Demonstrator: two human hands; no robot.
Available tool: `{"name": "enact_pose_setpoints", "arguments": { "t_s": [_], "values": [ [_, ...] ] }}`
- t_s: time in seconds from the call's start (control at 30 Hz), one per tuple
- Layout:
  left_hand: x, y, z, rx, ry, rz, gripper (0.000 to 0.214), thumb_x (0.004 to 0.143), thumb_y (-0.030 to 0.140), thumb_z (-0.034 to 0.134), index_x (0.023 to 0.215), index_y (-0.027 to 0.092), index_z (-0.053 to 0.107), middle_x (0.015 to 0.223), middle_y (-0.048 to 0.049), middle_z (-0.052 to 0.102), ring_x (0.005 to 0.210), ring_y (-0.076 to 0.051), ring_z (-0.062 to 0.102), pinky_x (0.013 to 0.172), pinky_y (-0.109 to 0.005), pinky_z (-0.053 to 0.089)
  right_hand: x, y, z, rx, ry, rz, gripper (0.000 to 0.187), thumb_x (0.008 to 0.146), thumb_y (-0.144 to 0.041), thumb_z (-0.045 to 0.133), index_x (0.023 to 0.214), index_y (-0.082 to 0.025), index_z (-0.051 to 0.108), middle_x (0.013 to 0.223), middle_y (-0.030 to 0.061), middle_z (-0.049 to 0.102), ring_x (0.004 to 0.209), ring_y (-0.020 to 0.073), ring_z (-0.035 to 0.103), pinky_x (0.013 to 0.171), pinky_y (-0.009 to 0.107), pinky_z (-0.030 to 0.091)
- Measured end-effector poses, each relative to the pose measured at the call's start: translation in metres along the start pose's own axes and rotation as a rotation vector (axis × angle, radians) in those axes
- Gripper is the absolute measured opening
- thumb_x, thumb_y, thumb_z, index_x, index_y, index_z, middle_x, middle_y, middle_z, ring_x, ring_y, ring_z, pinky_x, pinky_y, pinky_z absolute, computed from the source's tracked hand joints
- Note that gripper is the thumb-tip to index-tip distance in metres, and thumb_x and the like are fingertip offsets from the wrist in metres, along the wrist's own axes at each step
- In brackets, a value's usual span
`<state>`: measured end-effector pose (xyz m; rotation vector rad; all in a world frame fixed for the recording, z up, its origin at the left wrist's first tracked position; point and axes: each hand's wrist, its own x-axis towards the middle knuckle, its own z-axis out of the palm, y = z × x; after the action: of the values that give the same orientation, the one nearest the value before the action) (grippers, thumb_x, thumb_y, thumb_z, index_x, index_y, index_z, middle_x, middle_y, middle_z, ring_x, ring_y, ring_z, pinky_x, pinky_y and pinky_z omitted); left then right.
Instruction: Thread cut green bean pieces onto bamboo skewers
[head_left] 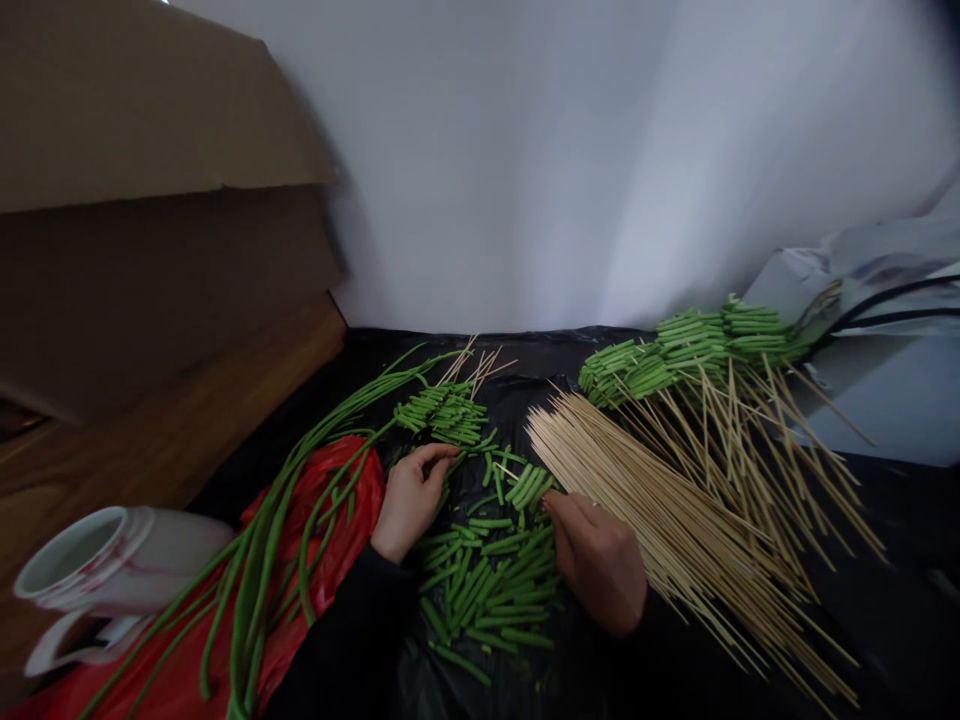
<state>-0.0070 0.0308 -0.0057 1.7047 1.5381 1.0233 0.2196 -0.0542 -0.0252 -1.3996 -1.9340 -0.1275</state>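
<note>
My right hand (600,560) is closed on a thin wooden skewer, most of it hidden by my fingers. Several short green bean pieces (530,486) are threaded side by side on it, and the tip pokes out to the left. Thumb and fingertips of my left hand (411,500) pinch together at a cut green bean piece (469,450). Between and below both hands lies a loose pile of cut bean pieces (491,590). Just beyond my left hand rests a small stack of threaded bean skewers (442,412).
Bare skewers (645,490) lie right of my hand, with finished bean skewers (690,350) behind them. Long uncut beans (262,560) drape over a red plastic bag (352,480) at left. A white pitcher (165,560) lies tipped beside a cardboard box (165,270). Black plastic sheeting covers the surface.
</note>
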Motion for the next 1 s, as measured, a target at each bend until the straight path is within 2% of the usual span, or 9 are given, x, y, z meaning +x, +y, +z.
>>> {"name": "enact_pose_setpoints", "arguments": {
  "t_s": [0.23, 0.37, 0.53, 0.67, 0.83, 1.0],
  "values": [
    [0.005, -0.009, -0.012, 0.203, 0.058, 0.044, 0.024, 0.08, 0.031, 0.057, 0.095, 0.02, 0.071, 0.099, -0.0074, 0.073, 0.091, -0.024, 0.065, 0.083, -0.034, 0.045, 0.001, -0.001, -0.001, -0.013, -0.004, 0.001, 0.023, 0.089, -0.008, 0.044, 0.092, -0.017, 0.064, 0.068, 0.0005, 0.057, 0.062, 0.0116, 0.053, 0.059, 0.025, 0.034],
    [0.004, -0.011, -0.012, 0.334, 0.017, 0.057, 0.024, 0.083, 0.033, 0.053, 0.095, 0.022, 0.07, 0.099, -0.0064, 0.072, 0.092, -0.024, 0.064, 0.083, -0.032, 0.044, 0.0, -0.001, -0.001, -0.007, 0.003, 0.004, 0.023, 0.089, -0.008, 0.044, 0.092, -0.017, 0.064, 0.068, 0.0005, 0.057, 0.063, 0.0116, 0.054, 0.06, 0.025, 0.033],
    [0.002, -0.004, -0.015, 0.479, -0.033, 0.031, 0.018, 0.083, 0.034, 0.051, 0.079, 0.022, 0.064, 0.081, -0.0044, 0.07, 0.076, -0.021, 0.062, 0.069, -0.029, 0.042, 0.0, -0.001, 0.0, -0.008, -0.012, 0.004, 0.023, 0.089, -0.008, 0.043, 0.093, -0.018, 0.064, 0.068, 0.0004, 0.058, 0.062, 0.0117, 0.054, 0.06, 0.025, 0.033],
    [0.0, 0.002, -0.018, 0.551, -0.063, 0.012, 0.007, 0.079, 0.023, 0.05, 0.082, 0.022, 0.056, 0.077, -0.0023, 0.065, 0.073, -0.019, 0.06, 0.065, -0.027, 0.039, 0.0, 0.0, 0.0, -0.001, -0.02, 0.004, 0.023, 0.09, -0.009, 0.042, 0.093, -0.018, 0.063, 0.068, 0.0007, 0.058, 0.063, 0.0117, 0.055, 0.061, 0.024, 0.034],
    [-0.005, 0.007, -0.019, 0.635, -0.195, 0.041, 0.021, 0.07, 0.012, 0.05, 0.087, 0.024, 0.051, 0.079, -0.0008, 0.061, 0.075, -0.019, 0.058, 0.062, -0.027, 0.036, -0.001, 0.0, 0.001, -0.012, -0.021, 0.007, 0.023, 0.09, -0.009, 0.042, 0.092, -0.019, 0.063, 0.067, 0.0001, 0.057, 0.062, 0.0115, 0.054, 0.059, 0.025, 0.032],
    [-0.01, 0.012, -0.019, 0.715, -0.242, 0.103, 0.024, 0.067, 0.006, 0.048, 0.084, 0.022, 0.049, 0.082, -0.0027, 0.061, 0.077, -0.019, 0.057, 0.065, -0.027, 0.036, 0.0, 0.0, 0.002, -0.004, -0.016, 0.005, 0.022, 0.091, -0.01, 0.043, 0.092, -0.018, 0.063, 0.068, 0.0002, 0.057, 0.063, 0.012, 0.054, 0.06, 0.026, 0.032]
  ]
}}
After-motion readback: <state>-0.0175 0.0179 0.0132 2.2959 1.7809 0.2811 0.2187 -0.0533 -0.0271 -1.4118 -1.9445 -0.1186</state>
